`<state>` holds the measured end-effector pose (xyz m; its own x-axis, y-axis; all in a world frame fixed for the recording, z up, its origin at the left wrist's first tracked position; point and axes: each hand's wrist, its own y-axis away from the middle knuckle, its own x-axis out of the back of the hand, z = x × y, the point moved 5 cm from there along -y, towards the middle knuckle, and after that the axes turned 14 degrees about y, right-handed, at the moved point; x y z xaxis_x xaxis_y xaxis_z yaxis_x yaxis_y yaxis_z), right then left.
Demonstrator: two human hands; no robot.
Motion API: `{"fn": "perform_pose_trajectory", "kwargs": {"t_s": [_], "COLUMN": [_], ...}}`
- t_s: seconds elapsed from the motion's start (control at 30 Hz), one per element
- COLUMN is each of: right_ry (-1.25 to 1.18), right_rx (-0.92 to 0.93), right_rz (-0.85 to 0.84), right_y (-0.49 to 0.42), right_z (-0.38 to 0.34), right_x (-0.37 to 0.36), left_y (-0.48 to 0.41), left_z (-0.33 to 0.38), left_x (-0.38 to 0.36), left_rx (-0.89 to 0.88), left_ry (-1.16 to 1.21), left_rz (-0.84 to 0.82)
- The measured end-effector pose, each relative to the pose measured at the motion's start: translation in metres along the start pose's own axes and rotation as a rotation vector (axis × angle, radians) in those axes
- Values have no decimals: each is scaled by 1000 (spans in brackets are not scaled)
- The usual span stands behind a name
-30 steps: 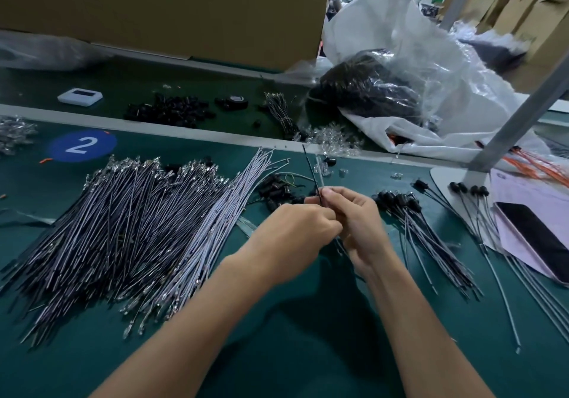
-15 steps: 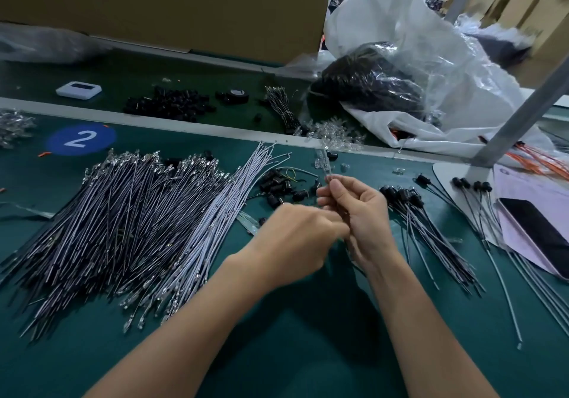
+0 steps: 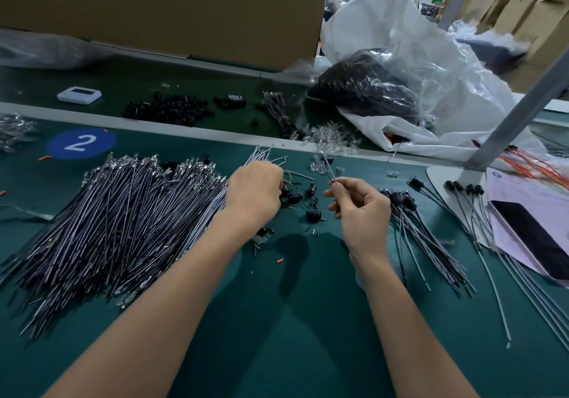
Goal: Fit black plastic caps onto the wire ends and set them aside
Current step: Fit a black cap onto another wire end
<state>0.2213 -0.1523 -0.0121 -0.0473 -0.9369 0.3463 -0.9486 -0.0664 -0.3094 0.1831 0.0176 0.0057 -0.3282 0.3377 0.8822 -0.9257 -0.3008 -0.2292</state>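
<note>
1. Nearest is the green mat point(image 3: 277, 320), with both bare forearms reaching across it.
2. The right hand point(image 3: 360, 209) pinches one thin wire point(image 3: 328, 169) between thumb and forefinger, its other fingers loosely curled. The wire slants up and away from the fingertips.
3. The left hand point(image 3: 255, 191) lies back-up with its fingers curled down into the loose black caps point(image 3: 298, 197). The fingertips are hidden, so I cannot tell whether it holds one. The caps lie between the two hands, touching the left fingers and near the right.
4. The big pile of uncapped wires point(image 3: 123, 222) fans out to the left, right beside the left wrist. The capped wires point(image 3: 425, 231) lie just behind the right hand, black ends pointing away.
5. Farther right, a phone point(image 3: 535, 240) rests on a pink sheet point(image 3: 505, 194).
6. A blue round sticker point(image 3: 80, 143) at far left reads "2" (the only legible writing).
7. Past the grey divider strip point(image 3: 184, 128) lie a white device point(image 3: 79, 95), a heap of black parts point(image 3: 167, 109), a tape roll point(image 3: 234, 100) and a clear plastic bag point(image 3: 363, 89) of dark parts.
</note>
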Motion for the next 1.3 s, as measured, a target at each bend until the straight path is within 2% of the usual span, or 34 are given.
{"fn": "perform_pose_trajectory", "kwargs": {"t_s": [0.13, 0.23, 0.3, 0.4, 0.47, 0.9, 1.3], "right_ry": [91, 118, 153, 190, 206, 293, 274], "right_rx": [38, 44, 72, 144, 189, 262, 311], "right_rz": [17, 22, 8, -17, -21, 40, -52], "right_y": [-1, -2, -2, 0, 2, 2, 10], "right_z": [0, 1, -1, -7, -11, -13, -17], "right_x": [1, 2, 1, -1, -1, 2, -12], "left_y": [-4, -5, 0, 13, 18, 22, 26], "left_z": [-2, -4, -9, -15, -22, -26, -14], "left_x": [-2, 2, 4, 2, 1, 2, 1], "left_rx": [-27, -30, -3, 85, 103, 79, 2], "left_ry": [-27, 98, 421, 1182, 1378, 1340, 1231], "left_rz": [-108, -82, -3, -7, 4, 57, 17]}}
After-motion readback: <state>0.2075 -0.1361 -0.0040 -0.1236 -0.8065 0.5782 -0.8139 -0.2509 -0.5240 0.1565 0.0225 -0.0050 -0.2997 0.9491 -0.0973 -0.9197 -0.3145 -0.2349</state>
